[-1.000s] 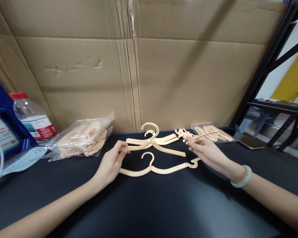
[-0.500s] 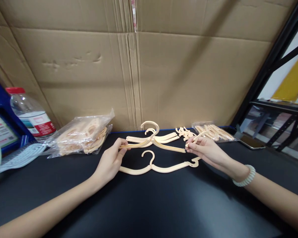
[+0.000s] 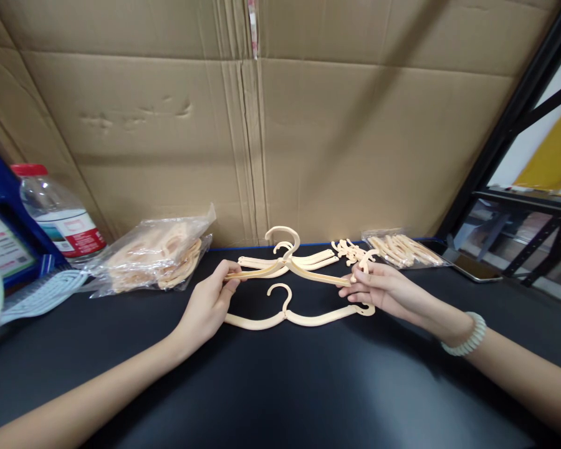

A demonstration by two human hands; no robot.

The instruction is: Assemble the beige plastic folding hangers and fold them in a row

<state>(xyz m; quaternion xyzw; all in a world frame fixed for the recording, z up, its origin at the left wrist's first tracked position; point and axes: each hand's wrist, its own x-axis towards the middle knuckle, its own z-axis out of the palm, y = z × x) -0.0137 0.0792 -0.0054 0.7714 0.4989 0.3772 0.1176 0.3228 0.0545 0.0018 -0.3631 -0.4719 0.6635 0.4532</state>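
Observation:
A cream plastic clothes hanger [image 3: 308, 273] is raised above the table, its hook upward. My left hand [image 3: 210, 298] is closed on its left arm. At its right tip my right hand [image 3: 378, 288] pinches a small curved hook piece [image 3: 366, 265] against or beside the arm's end; I cannot tell whether the two are joined. Nearer me another cream hanger [image 3: 318, 318] lies on the black table [image 3: 280, 386], with a small hook piece [image 3: 367, 309] at its right end. Behind the raised hanger lie more hangers [image 3: 326, 256], partly hidden.
At the left stand a clear bag of hanger parts [image 3: 154, 249], a red-capped bottle [image 3: 68, 218] and a pale blue hairbrush [image 3: 51, 293]. Loose hook pieces [image 3: 348, 249], a bag of slim parts [image 3: 402, 248] and a phone-like flat object [image 3: 474, 268] lie back right. Cardboard [image 3: 355, 137] walls the back.
My right hand has turned the small hook piece more upright and brought it to the right tip of the raised hanger. My left hand keeps its hold, almost unmoved.

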